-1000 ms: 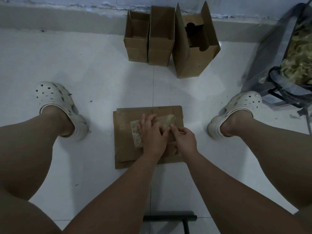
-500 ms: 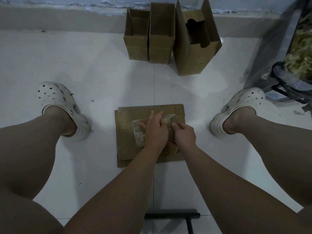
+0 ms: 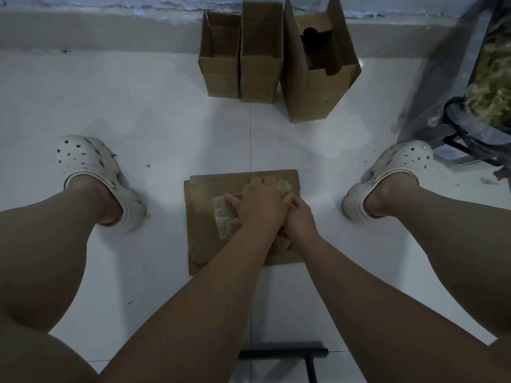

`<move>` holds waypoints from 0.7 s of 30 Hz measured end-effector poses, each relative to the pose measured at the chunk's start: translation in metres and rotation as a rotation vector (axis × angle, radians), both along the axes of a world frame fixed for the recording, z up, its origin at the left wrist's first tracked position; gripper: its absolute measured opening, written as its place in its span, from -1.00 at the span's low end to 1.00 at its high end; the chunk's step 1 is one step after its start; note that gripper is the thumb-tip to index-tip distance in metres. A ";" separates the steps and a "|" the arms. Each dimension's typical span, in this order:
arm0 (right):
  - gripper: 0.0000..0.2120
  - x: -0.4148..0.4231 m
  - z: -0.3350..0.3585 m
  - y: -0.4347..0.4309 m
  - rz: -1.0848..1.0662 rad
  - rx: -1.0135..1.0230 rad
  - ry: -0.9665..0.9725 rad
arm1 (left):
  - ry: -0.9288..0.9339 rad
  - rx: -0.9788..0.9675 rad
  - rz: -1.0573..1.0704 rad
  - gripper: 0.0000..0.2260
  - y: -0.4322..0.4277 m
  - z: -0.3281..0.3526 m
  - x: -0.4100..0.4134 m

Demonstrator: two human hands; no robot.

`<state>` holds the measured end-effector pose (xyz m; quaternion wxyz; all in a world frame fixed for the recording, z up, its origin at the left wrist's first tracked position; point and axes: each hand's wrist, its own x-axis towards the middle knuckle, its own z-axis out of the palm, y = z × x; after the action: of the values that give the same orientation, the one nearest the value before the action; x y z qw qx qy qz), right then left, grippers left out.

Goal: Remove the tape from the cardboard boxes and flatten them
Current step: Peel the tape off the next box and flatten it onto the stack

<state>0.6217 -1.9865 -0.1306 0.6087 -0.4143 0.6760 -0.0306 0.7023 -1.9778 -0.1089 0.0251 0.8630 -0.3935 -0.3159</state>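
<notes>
Left hand [image 3: 260, 203]: laid flat on the flattened cardboard [image 3: 204, 244], fingers straight and close together pointing to 12 o'clock, thumb spread out to 9 o'clock onto a strip of clear tape [image 3: 224, 217] stuck to the board. Right hand [image 3: 300, 221]: touching the left hand at its 4 o'clock side, fingers curled and tucked under the left hand's edge. Cannot tell whether they pinch anything. A crumpled wad of tape [image 3: 283, 186] shows just past the left hand's fingers, at 1 o'clock of that hand; which hand holds it, if either, is not clear. The flattened cardboard lies on the white tiled floor [image 3: 138, 120] at frame centre, between the person's feet, and looks to be more than one layer. At 12 o'clock of it, well apart, three boxes stand upright in a row by the wall: small open box [image 3: 219, 67], middle box [image 3: 261, 64] touching it, large box [image 3: 318, 87] just beside, top flaps up, with a cut-out insert inside. White clog [image 3: 91, 167] at 9 o'clock, second white clog [image 3: 387, 178] at 3 o'clock. At 2 o'clock, a clear bag [image 3: 492, 78] of pale crumpled scraps on a dark frame. At 6 o'clock, a black bar [image 3: 282, 353] on the floor.
</notes>
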 end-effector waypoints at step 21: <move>-0.58 0.003 0.008 0.002 -0.004 0.021 -0.102 | 0.122 -0.266 0.086 -0.93 0.001 -0.012 0.017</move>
<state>0.6247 -1.9847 -0.1224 0.6464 -0.4046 0.6453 -0.0457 0.7188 -1.9768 -0.1210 0.1767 0.8474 -0.3921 -0.3112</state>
